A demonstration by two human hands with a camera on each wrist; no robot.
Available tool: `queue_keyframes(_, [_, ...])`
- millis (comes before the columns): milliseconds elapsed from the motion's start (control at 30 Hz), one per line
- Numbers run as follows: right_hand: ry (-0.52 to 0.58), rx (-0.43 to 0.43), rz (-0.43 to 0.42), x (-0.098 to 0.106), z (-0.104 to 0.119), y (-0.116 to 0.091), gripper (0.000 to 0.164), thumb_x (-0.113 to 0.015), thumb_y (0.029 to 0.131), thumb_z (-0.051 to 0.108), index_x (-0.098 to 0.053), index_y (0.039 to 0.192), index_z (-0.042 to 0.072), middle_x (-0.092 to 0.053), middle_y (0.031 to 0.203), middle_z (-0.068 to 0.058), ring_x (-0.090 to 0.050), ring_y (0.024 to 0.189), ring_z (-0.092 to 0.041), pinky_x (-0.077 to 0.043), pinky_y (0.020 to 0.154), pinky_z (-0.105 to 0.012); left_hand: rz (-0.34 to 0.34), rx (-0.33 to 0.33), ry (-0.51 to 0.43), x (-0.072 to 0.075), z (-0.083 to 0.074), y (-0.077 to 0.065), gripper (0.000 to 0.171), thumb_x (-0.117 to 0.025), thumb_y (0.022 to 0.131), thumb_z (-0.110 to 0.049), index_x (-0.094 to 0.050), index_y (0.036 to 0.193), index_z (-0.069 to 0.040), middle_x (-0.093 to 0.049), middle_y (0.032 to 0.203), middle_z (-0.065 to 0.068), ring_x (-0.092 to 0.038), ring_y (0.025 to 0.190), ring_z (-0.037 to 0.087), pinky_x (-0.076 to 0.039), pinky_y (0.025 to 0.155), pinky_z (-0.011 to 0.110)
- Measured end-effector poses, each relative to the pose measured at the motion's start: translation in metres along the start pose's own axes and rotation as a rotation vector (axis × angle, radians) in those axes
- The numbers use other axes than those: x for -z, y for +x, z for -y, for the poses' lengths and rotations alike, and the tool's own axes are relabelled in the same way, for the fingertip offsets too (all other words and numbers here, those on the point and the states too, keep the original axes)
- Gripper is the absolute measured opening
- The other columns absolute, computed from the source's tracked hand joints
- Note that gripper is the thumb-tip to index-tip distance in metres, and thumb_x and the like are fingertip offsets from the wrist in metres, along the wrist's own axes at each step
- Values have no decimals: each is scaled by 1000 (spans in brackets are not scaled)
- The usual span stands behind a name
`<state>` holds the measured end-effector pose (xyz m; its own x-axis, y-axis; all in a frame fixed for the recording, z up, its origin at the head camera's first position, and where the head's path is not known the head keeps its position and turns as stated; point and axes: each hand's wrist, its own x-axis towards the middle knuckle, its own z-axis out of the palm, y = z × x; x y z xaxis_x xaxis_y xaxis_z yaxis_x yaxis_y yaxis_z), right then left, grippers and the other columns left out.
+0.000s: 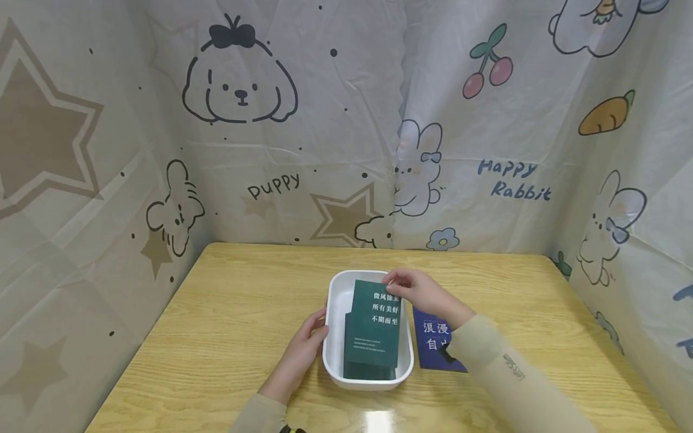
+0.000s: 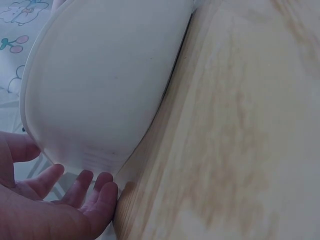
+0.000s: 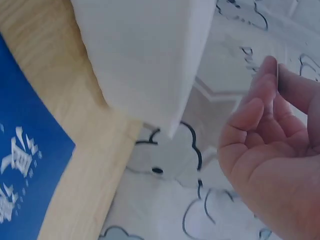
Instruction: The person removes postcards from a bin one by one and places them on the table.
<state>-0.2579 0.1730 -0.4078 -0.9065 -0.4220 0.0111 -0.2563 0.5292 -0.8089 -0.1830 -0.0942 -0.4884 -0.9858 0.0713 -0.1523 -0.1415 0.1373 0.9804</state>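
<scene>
A white plastic basin stands on the wooden table. Over it, a dark green card with lines of white Chinese characters is pinched at its top right corner between the thumb and fingers of my right hand. Another dark green card lies inside the basin, mostly hidden by the upper one. My left hand rests against the basin's left side; in the left wrist view its spread fingertips are at the outer wall. From the right wrist, only the held card's thin edge shows.
A blue card with white characters lies on the table right of the basin, partly beneath my right forearm. Behind the table and at both sides hang pale curtains with cartoon prints.
</scene>
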Motion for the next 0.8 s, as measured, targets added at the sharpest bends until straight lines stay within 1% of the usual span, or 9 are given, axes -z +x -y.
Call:
queue_keyframes(100, [50, -23, -24, 14, -2, -4, 19, -57, 95, 23, -65, 109, 13, -70, 100, -9, -62, 91, -21, -49, 91, -56, -3, 2, 3, -1, -1, -1, 47, -47, 99, -25, -41, 144, -15, -46, 142, 20, -44, 125, 33, -39, 106, 55])
queue_keyframes(200, [63, -43, -33, 27, -7, -9, 23, -57, 95, 26, -65, 112, 13, -69, 104, -10, -62, 93, -22, -47, 94, -58, -4, -1, 3, -2, -2, -1, 47, -47, 99, -24, -40, 144, -15, -46, 142, 21, -44, 124, 33, -39, 105, 56])
queue_keyframes(400, [28, -62, -17, 52, -25, -20, 28, -56, 95, 30, -64, 113, 11, -68, 106, -12, -60, 94, -24, -46, 95, -58, -8, 8, 6, -3, -2, -1, 47, -47, 99, -25, -41, 144, -15, -45, 142, 21, -42, 126, 35, -40, 105, 56])
queue_keyframes(533, [-24, -81, -13, 66, -43, -26, 28, -56, 94, 32, -64, 112, 11, -66, 107, -11, -59, 95, -24, -48, 93, -56, -10, 12, 0, -3, -1, 0, 46, -47, 98, -25, -42, 143, -15, -46, 142, 20, -42, 126, 34, -40, 105, 55])
queue_keyframes(633, [-40, -99, -2, 74, -58, -30, 27, -56, 95, 31, -65, 111, 10, -66, 106, -10, -58, 94, -23, -50, 91, -53, -7, 13, -2, -3, -1, 0, 46, -47, 98, -25, -41, 144, -16, -45, 142, 20, -43, 126, 34, -40, 105, 56])
queue_keyframes(800, [-38, -116, 24, 81, -77, -36, 25, -56, 95, 23, -65, 109, 4, -67, 99, -11, -60, 90, -22, -51, 90, -52, -3, 11, -7, -4, -2, -1, 47, -47, 99, -25, -40, 144, -15, -44, 143, 21, -42, 126, 34, -40, 104, 56])
